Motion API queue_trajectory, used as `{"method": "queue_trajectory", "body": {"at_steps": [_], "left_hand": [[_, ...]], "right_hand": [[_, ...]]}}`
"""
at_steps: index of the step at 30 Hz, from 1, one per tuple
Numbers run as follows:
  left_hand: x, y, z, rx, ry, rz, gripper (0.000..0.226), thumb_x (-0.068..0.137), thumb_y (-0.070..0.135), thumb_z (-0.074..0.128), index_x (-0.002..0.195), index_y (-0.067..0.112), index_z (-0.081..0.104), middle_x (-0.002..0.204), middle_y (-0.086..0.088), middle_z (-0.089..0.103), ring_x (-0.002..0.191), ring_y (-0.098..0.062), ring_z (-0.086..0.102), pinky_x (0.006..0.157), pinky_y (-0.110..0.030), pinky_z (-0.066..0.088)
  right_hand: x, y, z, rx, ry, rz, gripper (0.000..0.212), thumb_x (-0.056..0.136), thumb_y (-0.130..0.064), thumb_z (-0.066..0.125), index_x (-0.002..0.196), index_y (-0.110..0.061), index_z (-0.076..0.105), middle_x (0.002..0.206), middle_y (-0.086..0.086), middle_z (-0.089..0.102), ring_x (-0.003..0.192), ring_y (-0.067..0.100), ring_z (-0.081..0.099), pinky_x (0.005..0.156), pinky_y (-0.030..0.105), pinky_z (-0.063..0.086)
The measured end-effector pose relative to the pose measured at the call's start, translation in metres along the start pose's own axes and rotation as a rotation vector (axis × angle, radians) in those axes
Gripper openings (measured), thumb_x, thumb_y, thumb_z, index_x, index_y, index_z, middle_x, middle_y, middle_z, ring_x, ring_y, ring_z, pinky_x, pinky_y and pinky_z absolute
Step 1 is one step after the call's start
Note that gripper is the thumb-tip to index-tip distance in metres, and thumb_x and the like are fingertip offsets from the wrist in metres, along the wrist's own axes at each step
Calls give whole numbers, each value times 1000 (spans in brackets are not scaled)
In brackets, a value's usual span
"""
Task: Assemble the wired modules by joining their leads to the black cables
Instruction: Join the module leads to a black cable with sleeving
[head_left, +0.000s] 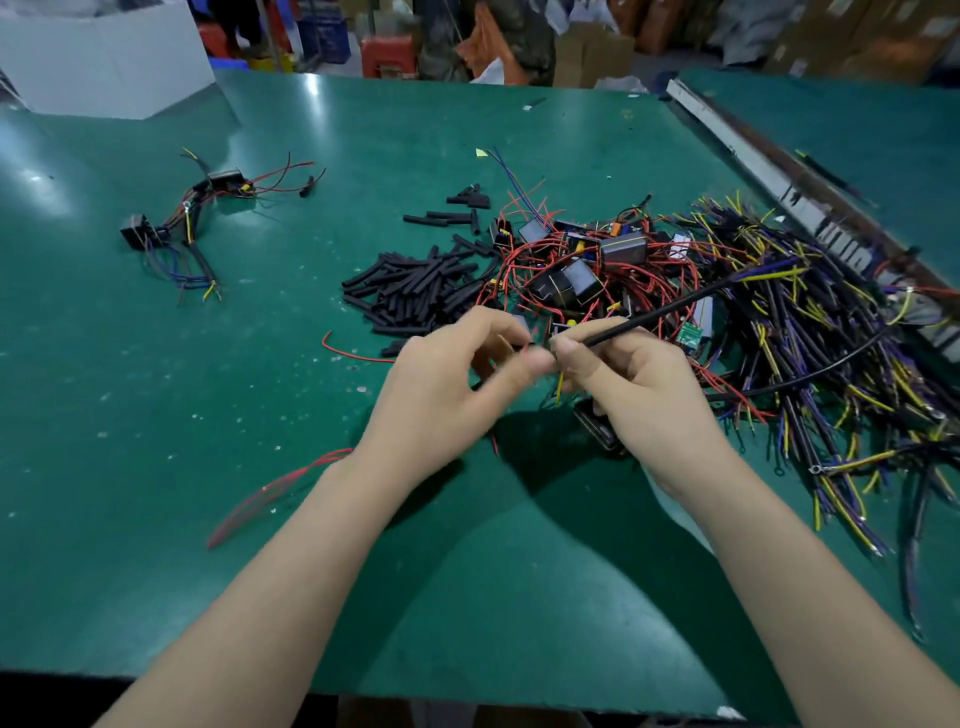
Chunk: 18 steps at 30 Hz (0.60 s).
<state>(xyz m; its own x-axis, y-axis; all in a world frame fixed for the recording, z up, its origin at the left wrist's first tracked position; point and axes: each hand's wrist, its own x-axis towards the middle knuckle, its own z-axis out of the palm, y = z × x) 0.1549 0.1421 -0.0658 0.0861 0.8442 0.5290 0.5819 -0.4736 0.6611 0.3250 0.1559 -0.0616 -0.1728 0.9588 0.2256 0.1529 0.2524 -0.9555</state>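
My right hand (636, 387) pinches the near end of a black cable (660, 310) that slants up to the right over the piles. My left hand (457, 382) pinches thin red leads (524, 347) right against that cable end; fingertips of both hands meet. A black module (597, 428) hangs under my right palm, partly hidden. Red leads (280, 486) trail off past my left wrist. A heap of black modules with red wires (582, 265) lies just beyond my hands. Black cables with yellow and purple leads (810, 332) are piled at the right.
Short black sleeve pieces (415, 288) lie in a heap left of the modules. Two joined assemblies (192, 218) sit at the far left on the green table (156, 389). A white box (104, 62) stands at the back left. A metal rail (779, 192) runs along the right.
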Motion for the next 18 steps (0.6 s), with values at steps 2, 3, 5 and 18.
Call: {"method": "queue_trajectory", "body": {"at_steps": [2, 3, 5, 18], "left_hand": [[3, -7, -7, 38, 67, -61, 29, 94, 38, 48, 100, 16, 66, 88, 6, 68, 82, -14, 62, 77, -29, 47], [3, -11, -10, 63, 92, -87, 24, 95, 31, 50, 102, 15, 67, 93, 3, 68, 87, -16, 62, 81, -29, 46], [3, -15, -15, 89, 61, -136, 17, 93, 18, 57, 104, 16, 70, 97, 5, 67, 91, -13, 61, 85, -25, 45], [-1, -5, -11, 70, -107, -11, 14, 90, 20, 64, 97, 11, 72, 87, 3, 66, 82, -4, 54, 73, -8, 36]], "right_hand": [[1, -2, -4, 77, 31, 26, 16, 92, -11, 62, 84, -22, 69, 72, -9, 66, 63, 0, 57, 57, 8, 40], [1, -3, -5, 107, 40, 41, 17, 91, -8, 62, 83, -21, 69, 69, -10, 66, 61, 0, 58, 55, 7, 40], [1, -5, -7, 128, 32, 56, 19, 90, -5, 61, 82, -20, 70, 66, -11, 67, 61, 1, 58, 54, 7, 40], [-3, -6, -2, 134, 7, 104, 11, 87, -18, 67, 79, -26, 66, 69, -10, 66, 63, 3, 56, 52, 16, 39]]}}
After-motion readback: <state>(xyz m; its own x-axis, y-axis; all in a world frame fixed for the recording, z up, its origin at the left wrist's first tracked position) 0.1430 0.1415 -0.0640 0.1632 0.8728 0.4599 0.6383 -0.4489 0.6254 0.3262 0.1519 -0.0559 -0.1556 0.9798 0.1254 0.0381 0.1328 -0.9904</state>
